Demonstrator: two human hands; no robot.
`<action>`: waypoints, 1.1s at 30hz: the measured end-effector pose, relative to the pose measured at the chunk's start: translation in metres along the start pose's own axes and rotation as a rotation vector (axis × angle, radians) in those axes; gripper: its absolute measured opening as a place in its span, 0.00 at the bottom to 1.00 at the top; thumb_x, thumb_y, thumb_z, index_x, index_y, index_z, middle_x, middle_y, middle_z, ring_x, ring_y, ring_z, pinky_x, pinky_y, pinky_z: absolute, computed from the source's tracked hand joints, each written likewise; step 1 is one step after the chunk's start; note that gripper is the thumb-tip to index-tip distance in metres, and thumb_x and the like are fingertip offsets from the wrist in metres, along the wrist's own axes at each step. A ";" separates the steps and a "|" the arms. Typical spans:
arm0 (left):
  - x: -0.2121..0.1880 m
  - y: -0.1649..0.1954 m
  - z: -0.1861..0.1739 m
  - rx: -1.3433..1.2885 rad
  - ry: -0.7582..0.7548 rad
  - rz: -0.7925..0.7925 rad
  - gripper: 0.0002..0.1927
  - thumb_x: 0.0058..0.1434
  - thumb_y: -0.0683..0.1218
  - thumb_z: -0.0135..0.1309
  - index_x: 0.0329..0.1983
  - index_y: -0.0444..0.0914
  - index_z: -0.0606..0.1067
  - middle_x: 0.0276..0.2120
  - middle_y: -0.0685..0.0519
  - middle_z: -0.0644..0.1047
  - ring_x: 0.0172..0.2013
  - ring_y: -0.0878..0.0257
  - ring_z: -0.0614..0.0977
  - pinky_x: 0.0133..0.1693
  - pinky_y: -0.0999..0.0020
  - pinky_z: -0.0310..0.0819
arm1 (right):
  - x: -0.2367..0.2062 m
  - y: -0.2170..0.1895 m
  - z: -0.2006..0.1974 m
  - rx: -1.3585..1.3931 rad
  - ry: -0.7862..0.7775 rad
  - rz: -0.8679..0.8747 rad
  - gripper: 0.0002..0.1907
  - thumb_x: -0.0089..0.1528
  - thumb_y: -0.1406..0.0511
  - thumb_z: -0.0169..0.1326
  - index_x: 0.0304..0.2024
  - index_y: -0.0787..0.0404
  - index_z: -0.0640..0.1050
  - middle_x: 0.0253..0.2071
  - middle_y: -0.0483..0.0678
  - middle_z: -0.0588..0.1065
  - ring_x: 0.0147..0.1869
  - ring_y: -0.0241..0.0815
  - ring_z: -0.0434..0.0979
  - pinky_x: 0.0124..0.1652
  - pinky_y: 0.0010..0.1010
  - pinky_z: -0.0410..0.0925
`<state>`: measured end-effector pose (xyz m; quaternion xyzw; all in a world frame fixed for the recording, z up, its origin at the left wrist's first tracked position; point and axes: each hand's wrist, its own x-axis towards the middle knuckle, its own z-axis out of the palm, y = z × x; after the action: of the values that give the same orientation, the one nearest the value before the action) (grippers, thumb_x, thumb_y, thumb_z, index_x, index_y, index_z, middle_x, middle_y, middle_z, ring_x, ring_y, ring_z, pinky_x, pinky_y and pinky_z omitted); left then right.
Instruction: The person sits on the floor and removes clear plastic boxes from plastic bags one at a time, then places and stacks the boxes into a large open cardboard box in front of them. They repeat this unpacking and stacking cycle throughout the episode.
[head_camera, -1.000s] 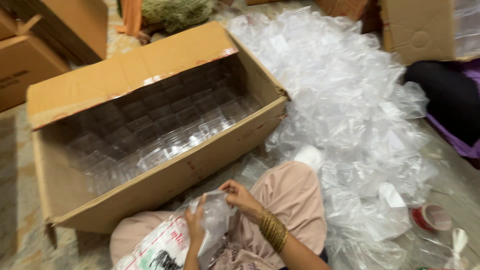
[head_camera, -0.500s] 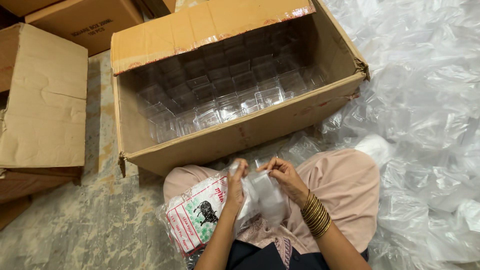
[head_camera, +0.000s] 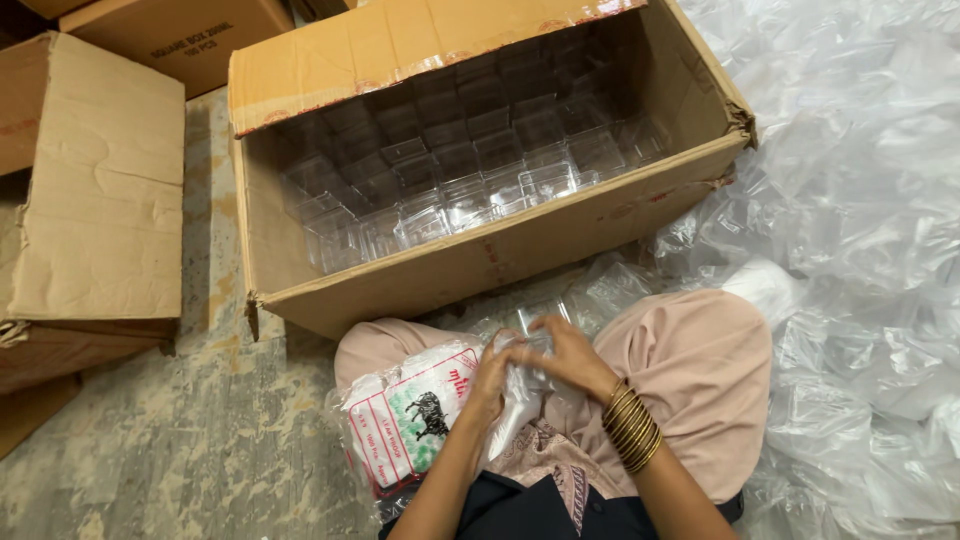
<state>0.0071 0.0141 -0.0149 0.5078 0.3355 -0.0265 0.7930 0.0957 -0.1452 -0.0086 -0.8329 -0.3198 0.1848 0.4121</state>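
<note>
My left hand (head_camera: 490, 380) and my right hand (head_camera: 566, 352) meet over my lap, both gripping a small clear plastic bag (head_camera: 522, 408) that hangs between them. Gold bangles (head_camera: 630, 428) circle my right wrist. A white printed packet of bags (head_camera: 415, 412) lies on my left knee, just left of my left hand. Directly ahead stands a large open cardboard box (head_camera: 480, 262) lined with rows of clear square plastic containers (head_camera: 470, 180).
A big heap of loose clear plastic bags (head_camera: 860, 200) covers the floor on the right. Closed cardboard boxes (head_camera: 90, 200) stand at the left, another (head_camera: 180, 35) at the top left. Bare worn concrete floor (head_camera: 200, 440) shows at the lower left.
The view has swung so the open box now sits centred ahead. My hands have come closer together on the clear bag, lower over my lap.
</note>
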 end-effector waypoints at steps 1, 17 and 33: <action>0.005 -0.004 -0.004 -0.055 0.013 -0.016 0.14 0.56 0.39 0.50 0.46 0.40 0.74 0.35 0.61 0.77 0.38 0.69 0.78 0.46 0.68 0.74 | -0.001 -0.005 -0.001 -0.026 -0.084 0.023 0.37 0.53 0.50 0.70 0.55 0.60 0.71 0.56 0.59 0.73 0.60 0.54 0.72 0.58 0.43 0.66; -0.035 0.039 0.021 0.009 -0.088 0.492 0.14 0.59 0.40 0.63 0.48 0.38 0.78 0.43 0.58 0.76 0.39 0.71 0.74 0.46 0.75 0.71 | -0.010 -0.036 -0.048 1.326 0.007 0.240 0.34 0.62 0.52 0.56 0.66 0.61 0.68 0.60 0.54 0.73 0.61 0.45 0.76 0.58 0.37 0.71; 0.002 0.020 0.004 0.175 -0.015 0.628 0.07 0.69 0.44 0.56 0.42 0.36 0.71 0.35 0.56 0.71 0.37 0.69 0.70 0.41 0.75 0.67 | -0.010 0.010 -0.002 0.978 -0.359 0.237 0.24 0.67 0.52 0.53 0.52 0.65 0.81 0.53 0.46 0.78 0.57 0.32 0.74 0.60 0.28 0.65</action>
<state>0.0186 0.0214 0.0007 0.6525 0.1531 0.1869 0.7183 0.0935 -0.1578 -0.0147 -0.5292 -0.1657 0.4972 0.6673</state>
